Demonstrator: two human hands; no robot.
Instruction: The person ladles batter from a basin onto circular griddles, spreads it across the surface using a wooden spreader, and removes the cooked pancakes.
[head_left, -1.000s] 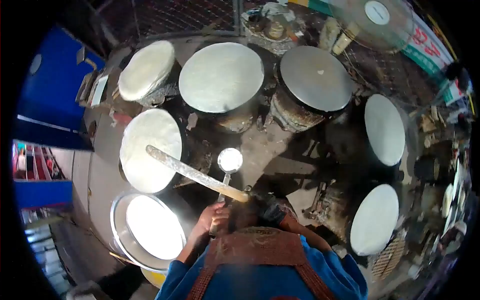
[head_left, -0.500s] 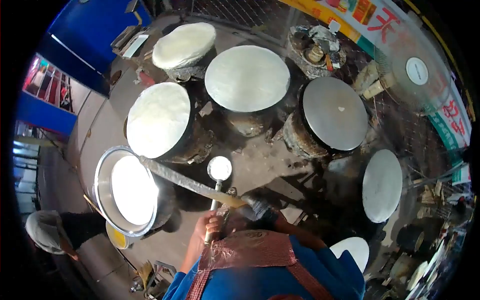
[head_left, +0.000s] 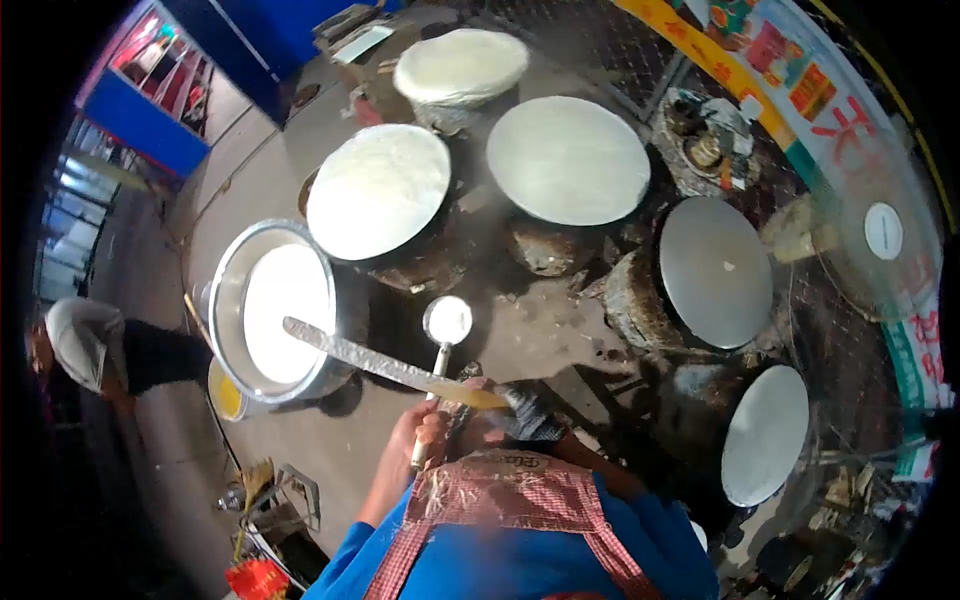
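Note:
My left hand (head_left: pixel 430 432) is closed around the handle of a ladle (head_left: pixel 448 320), whose round bowl holds white batter. In a dark grey glove, my right hand (head_left: pixel 532 412) grips the yellowish end of a long flat spatula (head_left: pixel 370 358). The spatula is smeared with white and crosses above the ladle handle, its tip in front of the pot opening. A dark, rough-looking piece (head_left: pixel 458 405) shows between the hands; what it is I cannot make out. To the left stands a big metal pot (head_left: pixel 222 318) of white batter.
Round griddles surround me: a white-coated one (head_left: pixel 380 190), another at the centre (head_left: pixel 568 160), a bare grey one (head_left: pixel 716 272) and a pale one (head_left: pixel 766 436). A covered stack (head_left: pixel 462 65) stands behind. A fan (head_left: pixel 883 232) is at right; a person (head_left: pixel 85 345) bends at left.
My view has turned, so the griddles and pot appear farther right. The spatula tip now overlaps the pot opening. Both hands keep their hold.

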